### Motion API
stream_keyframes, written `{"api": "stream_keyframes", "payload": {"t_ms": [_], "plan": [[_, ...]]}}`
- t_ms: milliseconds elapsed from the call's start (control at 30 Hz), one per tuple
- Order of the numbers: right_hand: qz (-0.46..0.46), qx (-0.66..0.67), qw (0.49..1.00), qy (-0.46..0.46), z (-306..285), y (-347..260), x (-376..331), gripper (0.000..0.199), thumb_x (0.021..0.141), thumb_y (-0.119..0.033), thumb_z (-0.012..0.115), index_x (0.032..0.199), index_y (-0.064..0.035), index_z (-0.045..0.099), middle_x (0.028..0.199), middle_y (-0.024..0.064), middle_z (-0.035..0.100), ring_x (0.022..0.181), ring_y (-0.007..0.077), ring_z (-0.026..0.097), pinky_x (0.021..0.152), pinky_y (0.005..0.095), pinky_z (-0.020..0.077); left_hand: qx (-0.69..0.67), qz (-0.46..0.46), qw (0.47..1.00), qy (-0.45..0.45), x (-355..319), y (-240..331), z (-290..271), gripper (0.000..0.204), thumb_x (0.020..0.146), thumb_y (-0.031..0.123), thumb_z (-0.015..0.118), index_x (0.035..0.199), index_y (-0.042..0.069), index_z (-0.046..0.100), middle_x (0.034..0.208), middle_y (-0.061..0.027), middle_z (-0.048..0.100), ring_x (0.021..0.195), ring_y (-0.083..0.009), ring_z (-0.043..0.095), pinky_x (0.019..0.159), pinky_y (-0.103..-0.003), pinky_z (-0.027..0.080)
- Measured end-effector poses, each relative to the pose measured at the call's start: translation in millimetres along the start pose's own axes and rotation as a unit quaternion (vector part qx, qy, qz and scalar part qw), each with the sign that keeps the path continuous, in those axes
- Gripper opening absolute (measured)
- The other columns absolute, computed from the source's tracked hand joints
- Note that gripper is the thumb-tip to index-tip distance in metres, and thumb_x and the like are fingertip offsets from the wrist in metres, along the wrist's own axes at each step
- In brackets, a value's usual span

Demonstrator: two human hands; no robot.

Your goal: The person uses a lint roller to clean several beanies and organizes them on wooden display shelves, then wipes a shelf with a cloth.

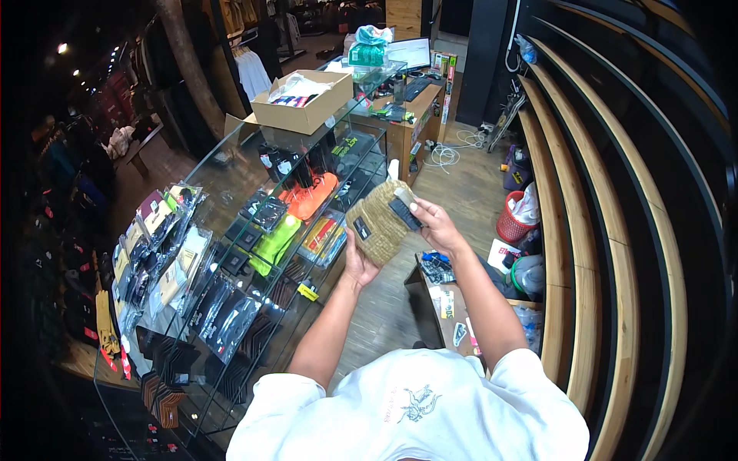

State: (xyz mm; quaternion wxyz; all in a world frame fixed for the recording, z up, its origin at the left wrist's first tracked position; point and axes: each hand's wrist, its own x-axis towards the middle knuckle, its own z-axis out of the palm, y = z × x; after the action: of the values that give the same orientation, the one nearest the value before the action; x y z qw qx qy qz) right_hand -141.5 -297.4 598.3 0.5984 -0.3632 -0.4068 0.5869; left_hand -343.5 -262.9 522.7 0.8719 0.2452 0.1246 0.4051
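In the head view, the left hand (361, 265) is partly curled and grips the lower left edge of a tan textured item (377, 230), while the right hand (435, 228) pinches at its right side, by a dark ribbed piece (402, 213). The item is held above the floor (380, 303), to the right of glass shelves (296, 257) with packaged goods.

Gap between showcase (238, 169) and shelves (555, 253); bench (448, 324) below
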Motion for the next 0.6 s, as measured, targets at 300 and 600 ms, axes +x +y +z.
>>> {"api": "stream_keyframes", "payload": {"t_ms": [300, 600], "plan": [[-0.137, -0.441, 0.834, 0.303, -3.1, 17.9, -35.5, 0.050, 0.087, -0.030, 0.071, 0.125, 0.0005, 0.061, 0.112, 0.0187, 0.059, 0.108, 0.0326, 0.058, 0.095, 0.0383, 0.0462, -0.002, -0.026, 0.998, 0.051, 5.3, 8.1, 0.6, 0.050, 0.096, 0.036, 0.062, 0.135, 0.009, 0.048, 0.129, -0.0101, 0.059, 0.119, -0.0264, 0.057, 0.103, -0.047, 0.046], [-0.119, -0.470, 0.799, 0.356, -13.8, 48.2, -48.2, 0.040, 0.084, -0.021, 0.073, 0.118, -0.0021, 0.066, 0.107, 0.0189, 0.065, 0.098, 0.0321, 0.065, 0.086, 0.0398, 0.0505, -0.030, -0.067, 0.997, -0.006, -19.1, 10.0, -7.2, 0.050, 0.098, 0.028, 0.056, 0.140, 0.004, 0.042, 0.138, -0.0160, 0.052, 0.128, -0.0329, 0.051, 0.110, -0.052, 0.041]]}}
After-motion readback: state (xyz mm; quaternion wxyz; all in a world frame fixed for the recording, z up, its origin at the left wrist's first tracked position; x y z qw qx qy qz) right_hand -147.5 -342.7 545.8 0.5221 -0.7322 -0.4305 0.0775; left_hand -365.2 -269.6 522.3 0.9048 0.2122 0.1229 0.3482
